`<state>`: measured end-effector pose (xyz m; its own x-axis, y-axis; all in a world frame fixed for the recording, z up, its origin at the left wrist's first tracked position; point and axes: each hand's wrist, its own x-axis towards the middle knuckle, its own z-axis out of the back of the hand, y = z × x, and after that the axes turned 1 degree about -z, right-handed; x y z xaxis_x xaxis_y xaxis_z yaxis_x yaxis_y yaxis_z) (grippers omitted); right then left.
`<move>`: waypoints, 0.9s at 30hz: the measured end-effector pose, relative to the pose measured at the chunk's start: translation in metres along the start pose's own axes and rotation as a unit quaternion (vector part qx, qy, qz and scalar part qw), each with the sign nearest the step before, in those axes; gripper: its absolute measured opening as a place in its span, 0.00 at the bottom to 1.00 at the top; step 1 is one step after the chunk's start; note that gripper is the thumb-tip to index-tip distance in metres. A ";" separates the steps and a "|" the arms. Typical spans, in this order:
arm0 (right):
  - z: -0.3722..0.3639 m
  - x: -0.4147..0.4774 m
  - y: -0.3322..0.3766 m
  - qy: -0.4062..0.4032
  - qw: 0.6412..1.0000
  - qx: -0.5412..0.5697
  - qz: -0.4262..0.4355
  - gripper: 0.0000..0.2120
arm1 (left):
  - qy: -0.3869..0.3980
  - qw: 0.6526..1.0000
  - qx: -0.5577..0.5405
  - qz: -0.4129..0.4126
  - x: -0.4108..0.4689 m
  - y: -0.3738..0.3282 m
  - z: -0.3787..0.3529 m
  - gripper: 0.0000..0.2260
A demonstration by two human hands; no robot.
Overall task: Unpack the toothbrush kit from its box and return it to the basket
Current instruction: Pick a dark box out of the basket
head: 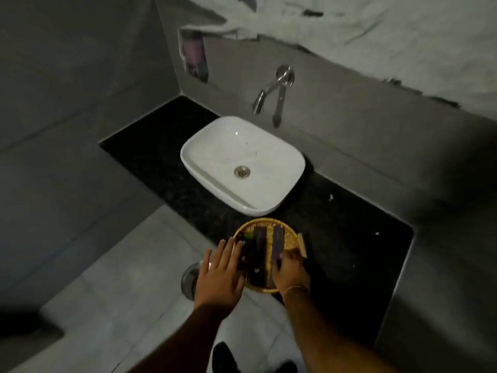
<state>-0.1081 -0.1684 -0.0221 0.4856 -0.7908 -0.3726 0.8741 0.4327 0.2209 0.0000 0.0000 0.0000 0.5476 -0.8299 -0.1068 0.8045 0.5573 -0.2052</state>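
A round wicker basket (289,234) sits at the front edge of the black counter (349,238), below the sink. Inside it lie two long purple boxes, one in the middle (260,244) and one to its right (277,242), beside dark small bottles (246,254). My left hand (222,275) rests flat with spread fingers on the basket's left rim. Over the near end of the right purple box, my right hand (290,271) curls its fingers; whether they grip it is unclear. A light comb (302,244) lies against the basket's right side.
A white basin (223,135) stands on the counter behind the basket, with a wall tap (271,90) above it. A wall niche (193,53) holds a purple item. A steel bin (191,278) stands on the floor at left. My shoes show below.
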 end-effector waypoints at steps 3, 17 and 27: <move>-0.022 0.005 0.003 0.005 0.997 0.002 -0.076 0.28 | 0.001 1.000 0.017 0.001 -0.012 0.017 -0.022 0.37; 0.014 -0.018 0.006 -0.013 0.991 0.109 -0.079 0.13 | -0.069 0.980 -0.161 0.095 0.057 -0.019 0.053 0.34; 0.060 -0.028 -0.063 -0.078 0.990 0.080 0.087 0.23 | 0.007 0.991 -0.130 0.030 0.102 -0.057 0.094 0.20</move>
<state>-0.1775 -0.1994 0.0289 0.6097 -0.7730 -0.1753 0.7579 0.5039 0.4143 0.0314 -0.1138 0.0921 0.5879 -0.7967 -0.1401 0.6834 0.5819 -0.4409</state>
